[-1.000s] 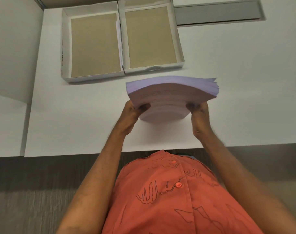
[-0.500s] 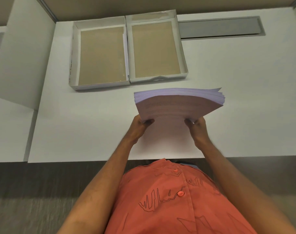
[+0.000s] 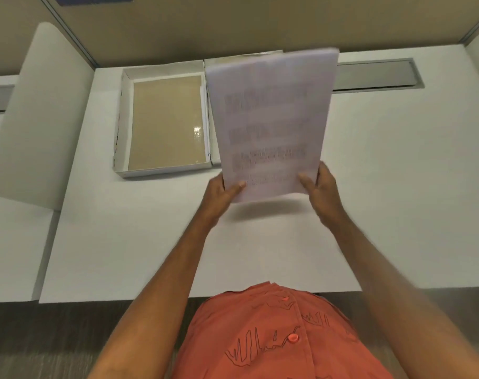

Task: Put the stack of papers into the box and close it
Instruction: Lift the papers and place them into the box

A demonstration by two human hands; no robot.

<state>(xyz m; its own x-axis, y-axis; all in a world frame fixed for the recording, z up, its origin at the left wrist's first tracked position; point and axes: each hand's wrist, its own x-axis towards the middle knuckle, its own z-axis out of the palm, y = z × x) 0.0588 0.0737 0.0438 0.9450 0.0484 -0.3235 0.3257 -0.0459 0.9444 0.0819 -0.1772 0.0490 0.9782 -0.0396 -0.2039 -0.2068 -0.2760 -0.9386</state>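
Observation:
I hold a thick stack of printed white papers (image 3: 271, 124) by its near corners, with my left hand (image 3: 222, 191) on the left corner and my right hand (image 3: 319, 187) on the right. The stack is raised, printed face toward me, over the right half of an open white box. That right half (image 3: 215, 160) is almost wholly hidden behind the papers. The left half (image 3: 161, 121), white-walled with a brown cardboard floor, lies open and bare beside it on the white desk (image 3: 150, 228).
A grey cable slot (image 3: 375, 75) runs along the back of the desk to the right. A tan partition wall (image 3: 232, 23) stands behind the box. A curved white divider (image 3: 38, 119) rises at the left. My orange shirt (image 3: 282, 337) is below the desk's near edge.
The stack was tilted with its edge toward me near the desk's front; it has moved forward and up, turning its printed face to me, and now covers the right box half.

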